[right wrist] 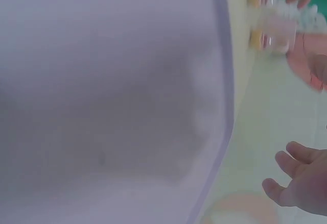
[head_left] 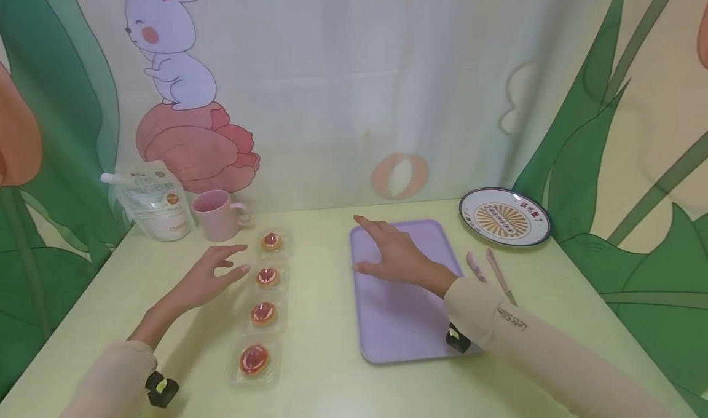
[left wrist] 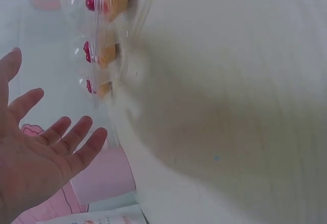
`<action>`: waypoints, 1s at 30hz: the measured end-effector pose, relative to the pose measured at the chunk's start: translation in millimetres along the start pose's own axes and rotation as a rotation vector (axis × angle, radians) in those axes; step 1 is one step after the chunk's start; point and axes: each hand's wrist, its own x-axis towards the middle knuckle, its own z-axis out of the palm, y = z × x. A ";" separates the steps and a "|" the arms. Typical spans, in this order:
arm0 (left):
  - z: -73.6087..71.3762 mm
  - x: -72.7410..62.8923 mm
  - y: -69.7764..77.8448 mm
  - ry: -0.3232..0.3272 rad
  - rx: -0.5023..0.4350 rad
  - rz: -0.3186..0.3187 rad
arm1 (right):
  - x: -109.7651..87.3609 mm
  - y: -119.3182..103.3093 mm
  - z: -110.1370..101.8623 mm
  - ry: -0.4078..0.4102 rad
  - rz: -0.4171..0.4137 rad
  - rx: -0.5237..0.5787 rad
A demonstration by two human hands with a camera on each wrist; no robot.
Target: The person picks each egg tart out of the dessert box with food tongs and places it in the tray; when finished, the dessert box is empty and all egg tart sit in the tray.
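From my remote station I view a table [head_left: 321, 332] worked by a person's two bare hands. The left hand [head_left: 207, 276], fingers loosely extended, holds nothing; I see it just beside a column of four tarts [head_left: 254, 359], each in its own clear box [head_left: 273, 375]. I judge that the boxes protect the soft tops, and that the spaced row lets each be taken singly. The left-wrist view shows the boxes standing upright on the table, with the fingers apart from them.

The right hand [head_left: 395, 258], fingers spread, likewise grips nothing. I find it above the far half of the purple tray [head_left: 398, 326], its shadow falling on the surface. The tray lies flat to the right of the tarts, presumably so that either hand can reach it.

Behind the left hand I note a pink mug [head_left: 214, 218], upright, its handle turned rightward, and a spouted pouch [head_left: 157, 206] leaning back, perhaps set there to free the working area. To the right of the tray lie two pink-handled utensils [head_left: 499, 273], partly hidden by the sleeve [head_left: 531, 332]; I cannot tell their kind. Beyond them a patterned plate [head_left: 504, 218] rests near the backdrop [head_left: 310, 129].
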 end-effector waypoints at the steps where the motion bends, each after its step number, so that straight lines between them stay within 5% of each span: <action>1: 0.1 -3.9 1.0 -0.004 0.006 0.008 | -0.5 -6.2 2.6 -0.015 -0.009 0.010; 7: -4.7 -20.9 8.6 -0.009 0.044 0.088 | -3.4 -40.9 12.9 -0.094 -0.068 0.120; 15: -6.5 -35.9 16.2 -0.091 -0.013 0.065 | -3.6 -77.6 40.3 -0.269 -0.154 0.166; 22: -2.3 -55.7 20.2 -0.217 -0.061 0.137 | -11.7 -99.7 64.2 -0.355 -0.262 0.165; 30: 2.4 -69.8 19.4 -0.367 -0.084 0.067 | -16.9 -114.3 78.1 -0.376 -0.281 0.146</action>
